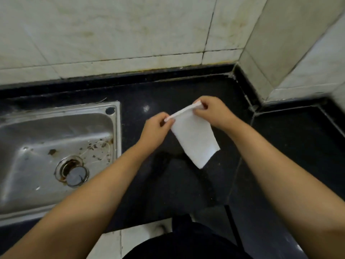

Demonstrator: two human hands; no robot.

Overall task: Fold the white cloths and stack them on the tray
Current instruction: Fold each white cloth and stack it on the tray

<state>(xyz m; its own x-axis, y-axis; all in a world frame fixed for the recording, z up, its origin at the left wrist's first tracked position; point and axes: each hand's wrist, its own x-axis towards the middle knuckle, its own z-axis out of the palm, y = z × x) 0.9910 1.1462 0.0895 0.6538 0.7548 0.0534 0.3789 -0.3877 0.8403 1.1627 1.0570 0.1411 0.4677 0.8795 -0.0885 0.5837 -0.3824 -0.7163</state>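
Observation:
A white cloth (195, 139) hangs in the air above the black counter, folded over along its top edge. My left hand (155, 128) pinches the left end of that edge. My right hand (210, 110) pinches the right end, a little higher and farther back. The cloth's lower part droops down and to the right, free of the counter. No tray is in view.
A steel sink (116, 128) with a dirty drain (73, 171) fills the left. The black counter (280, 146) runs to a tiled wall (130, 34) at the back and a tiled corner on the right. The floor shows below the counter's front edge.

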